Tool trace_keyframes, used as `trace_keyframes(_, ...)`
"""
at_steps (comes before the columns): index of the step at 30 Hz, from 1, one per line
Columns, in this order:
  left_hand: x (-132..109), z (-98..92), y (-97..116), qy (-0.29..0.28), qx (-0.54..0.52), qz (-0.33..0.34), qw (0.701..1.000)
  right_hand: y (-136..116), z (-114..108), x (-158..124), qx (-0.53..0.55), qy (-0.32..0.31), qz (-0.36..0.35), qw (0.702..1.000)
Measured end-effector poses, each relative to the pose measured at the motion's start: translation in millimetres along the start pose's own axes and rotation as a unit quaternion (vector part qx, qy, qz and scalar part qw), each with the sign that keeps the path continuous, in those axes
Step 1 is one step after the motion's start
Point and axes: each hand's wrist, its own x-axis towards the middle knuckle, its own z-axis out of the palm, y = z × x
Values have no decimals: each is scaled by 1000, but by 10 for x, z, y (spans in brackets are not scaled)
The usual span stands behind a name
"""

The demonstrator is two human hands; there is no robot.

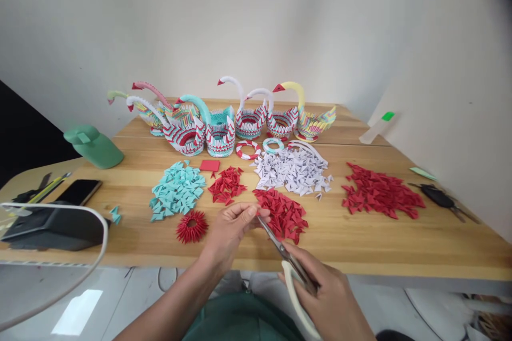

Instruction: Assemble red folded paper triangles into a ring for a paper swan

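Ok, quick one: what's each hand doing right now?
Left hand: closed, fingertips pinching a small red piece.
Right hand: closed around the scissors, tips pointing at that piece.

The scissors, with slim silver blades and a cream handle, slant away and leftward, blade tips meeting or just beside a small red paper piece, which is pinched and mostly covered, its shape hidden.
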Motion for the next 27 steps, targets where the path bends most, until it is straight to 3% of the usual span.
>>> trace_keyframes(2,0,6,-9,3,11,-2,1000,22,6,-11,-74,41,-79,993)
trace_keyframes(4,-7,14,-20,4,17,-2,1000,33,21,-16,-106,50,-103,988)
trace_keyframes(12,-21,15,6,10,-2,-15,1000,-139,59,46,-14,-12,33,999)
trace_keyframes(18,20,-30,120,7,-35,-55,998,-178,-111,44,16,-73,51,996)
trace_keyframes(27,1,-37,123,-7,-41,-55,998,-115,-97,21,53,-83,95,991)
